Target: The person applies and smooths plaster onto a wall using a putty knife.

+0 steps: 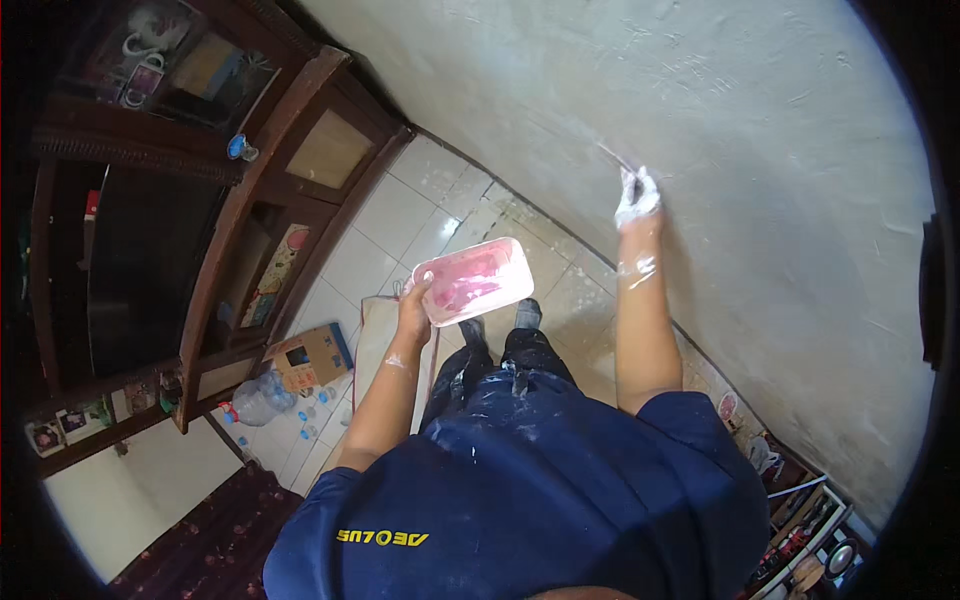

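Note:
My left hand (414, 308) grips the near left rim of a shallow pink and white tub (505, 268), thumb over the edge. Streaks of white paste lie on the tub's pink inside. Out to the right, my right hand (638, 198) is coated in white and pinches a thin, flat blade-like tool (617, 156). That tool is seen nearly edge-on at the wall (740, 150), so its exact kind is hard to tell. White smears mark both forearms. The wall surface is grey-white with uneven patches and a few raised marks.
A dark wooden cabinet (265, 190) with a black screen (150, 270) stands at left. Below it are a cardboard box (318, 357), a large clear bottle (263, 398) and scattered bottle caps. White spots mark the tiled floor (360, 240). A cluttered rack (800, 540) stands at lower right.

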`<action>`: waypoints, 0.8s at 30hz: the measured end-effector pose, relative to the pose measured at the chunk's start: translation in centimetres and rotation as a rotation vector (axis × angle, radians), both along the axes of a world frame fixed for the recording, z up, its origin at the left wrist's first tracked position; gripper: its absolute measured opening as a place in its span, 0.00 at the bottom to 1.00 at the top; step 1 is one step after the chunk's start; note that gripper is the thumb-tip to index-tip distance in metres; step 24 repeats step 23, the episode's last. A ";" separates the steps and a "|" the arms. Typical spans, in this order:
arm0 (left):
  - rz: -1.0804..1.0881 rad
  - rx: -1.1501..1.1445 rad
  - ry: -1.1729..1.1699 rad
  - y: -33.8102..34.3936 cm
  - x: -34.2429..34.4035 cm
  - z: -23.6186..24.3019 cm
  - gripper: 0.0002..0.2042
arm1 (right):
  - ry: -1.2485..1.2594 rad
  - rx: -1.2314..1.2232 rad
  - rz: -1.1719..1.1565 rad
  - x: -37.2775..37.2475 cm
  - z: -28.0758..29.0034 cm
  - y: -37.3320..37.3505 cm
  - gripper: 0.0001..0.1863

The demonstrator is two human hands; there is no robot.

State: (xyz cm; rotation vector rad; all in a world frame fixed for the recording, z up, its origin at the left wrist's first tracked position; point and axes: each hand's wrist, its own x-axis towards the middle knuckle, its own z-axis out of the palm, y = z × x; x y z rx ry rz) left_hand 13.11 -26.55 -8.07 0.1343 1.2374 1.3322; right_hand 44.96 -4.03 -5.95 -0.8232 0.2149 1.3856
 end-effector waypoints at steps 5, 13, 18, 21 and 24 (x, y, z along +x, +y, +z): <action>-0.026 0.012 -0.001 0.4 0.0 -1.3 0.16 | -0.035 0.252 0.030 -1.5 10.8 -4.1 0.11; -0.105 -0.026 0.017 0.6 0.4 -1.7 0.21 | -0.349 0.245 -0.008 -0.1 2.4 -6.6 0.16; -0.056 -0.057 -0.007 0.3 1.3 -2.7 0.17 | -0.126 0.144 -0.007 0.4 -10.3 -3.3 0.19; -0.092 -0.097 0.005 1.1 1.5 -3.1 0.18 | 0.015 0.034 0.080 -0.2 -17.1 -5.0 0.26; -0.086 -0.112 -0.016 1.1 1.2 -3.1 0.19 | 0.015 -0.051 0.088 -1.7 -18.3 -6.4 0.31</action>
